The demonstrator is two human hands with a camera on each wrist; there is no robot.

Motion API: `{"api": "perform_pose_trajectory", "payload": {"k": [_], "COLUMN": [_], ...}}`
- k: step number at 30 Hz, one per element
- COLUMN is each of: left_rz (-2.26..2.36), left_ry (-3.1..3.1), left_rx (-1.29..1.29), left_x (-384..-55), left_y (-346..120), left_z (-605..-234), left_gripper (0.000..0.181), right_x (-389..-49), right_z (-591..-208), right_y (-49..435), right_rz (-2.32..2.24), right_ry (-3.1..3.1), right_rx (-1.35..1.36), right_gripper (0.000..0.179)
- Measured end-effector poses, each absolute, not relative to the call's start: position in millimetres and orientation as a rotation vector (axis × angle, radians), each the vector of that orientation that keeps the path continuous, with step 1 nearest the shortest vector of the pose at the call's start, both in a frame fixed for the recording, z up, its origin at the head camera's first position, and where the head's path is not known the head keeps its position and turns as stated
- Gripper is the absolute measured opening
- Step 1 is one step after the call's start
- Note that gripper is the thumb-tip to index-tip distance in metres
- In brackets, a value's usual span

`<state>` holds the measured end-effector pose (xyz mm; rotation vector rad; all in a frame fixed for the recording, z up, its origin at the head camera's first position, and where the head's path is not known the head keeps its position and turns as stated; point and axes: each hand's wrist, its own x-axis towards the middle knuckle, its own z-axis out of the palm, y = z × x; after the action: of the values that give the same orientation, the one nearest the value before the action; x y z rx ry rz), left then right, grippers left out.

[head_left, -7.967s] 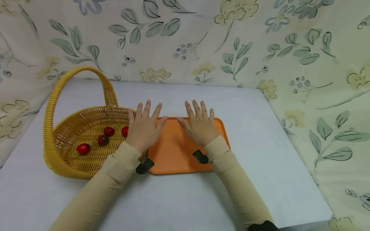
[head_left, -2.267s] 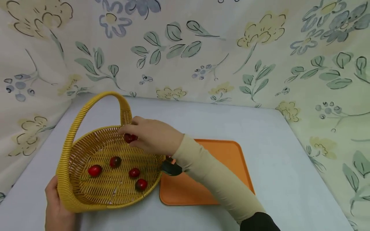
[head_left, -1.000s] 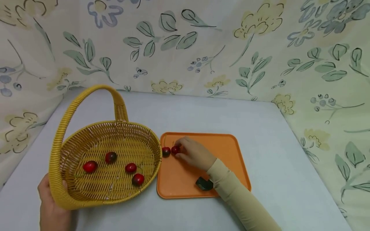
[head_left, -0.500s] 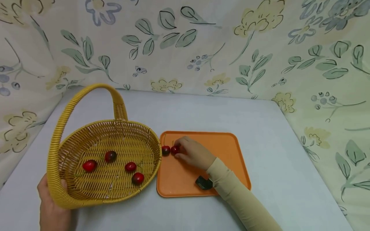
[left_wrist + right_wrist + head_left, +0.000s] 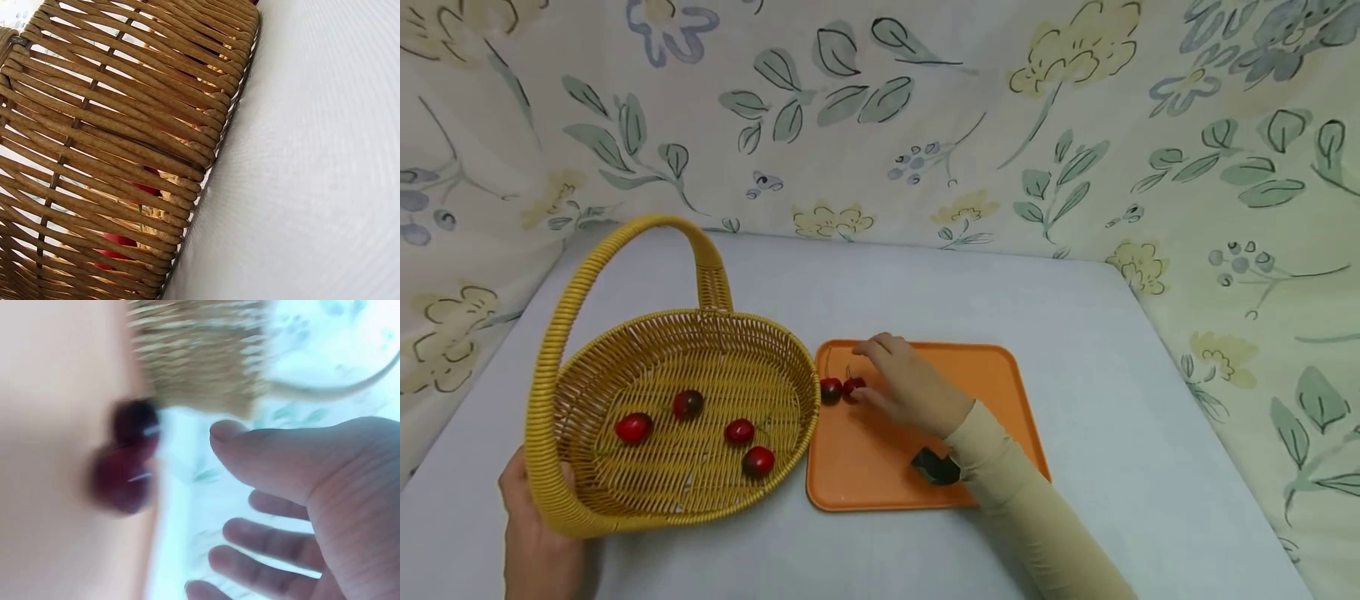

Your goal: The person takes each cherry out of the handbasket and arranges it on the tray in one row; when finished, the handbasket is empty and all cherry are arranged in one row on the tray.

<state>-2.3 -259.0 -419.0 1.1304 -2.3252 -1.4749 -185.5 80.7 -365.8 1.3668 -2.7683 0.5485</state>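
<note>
Your left hand (image 5: pixel 542 533) is gripping the left side of the yellow basket (image 5: pixel 662 475), near the foot of its handle (image 5: pixel 553 358); the basket is partly hiding the fingers. Your right hand (image 5: pixel 913 387) is hovering over the orange tray (image 5: pixel 865 479), pinching nothing, its thumb and fingers spreading apart. Near the tray's left edge, two dark red cherries are lying side by side, the left cherry (image 5: pixel 830 391) and the right cherry (image 5: pixel 853 387), with thin stems pointing toward the far edge. The right wrist view is blurring, but your thumb is standing clear of both there. Four more are resting on the basket's woven floor: a bright red cherry (image 5: pixel 634 427) at left, a half-dark cherry (image 5: pixel 687 405) behind it, a small red cherry (image 5: pixel 740 431) right of the middle, and a two-toned cherry (image 5: pixel 757 462) toward the front right. The basket is sitting just beside the tray on the white table (image 5: pixel 1150 467). A beige sleeve (image 5: pixel 1037 508) is covering your right forearm, and a flowered cloth (image 5: pixel 940 167) is hanging behind the table.
</note>
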Motion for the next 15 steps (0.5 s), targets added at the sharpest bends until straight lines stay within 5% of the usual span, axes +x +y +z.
{"api": "perform_pose_trajectory", "payload": {"k": [7,15], "left_rz": [-1.469,-1.48], "left_ry": [-2.294,-2.245], "left_rx": [1.147,1.043], "left_x": [-1,-1], "left_y": [-259,-258], "left_z": [-418,-421], "left_gripper": [0.05,0.046], "right_x": [-169,-167], "right_z": [-322,-313], "right_y": [44,-17], "right_rz": [0.357,0.076], "right_ry": [-2.646,-2.613], "right_rx": [1.619,1.921], "right_gripper": [0.041,0.04]}}
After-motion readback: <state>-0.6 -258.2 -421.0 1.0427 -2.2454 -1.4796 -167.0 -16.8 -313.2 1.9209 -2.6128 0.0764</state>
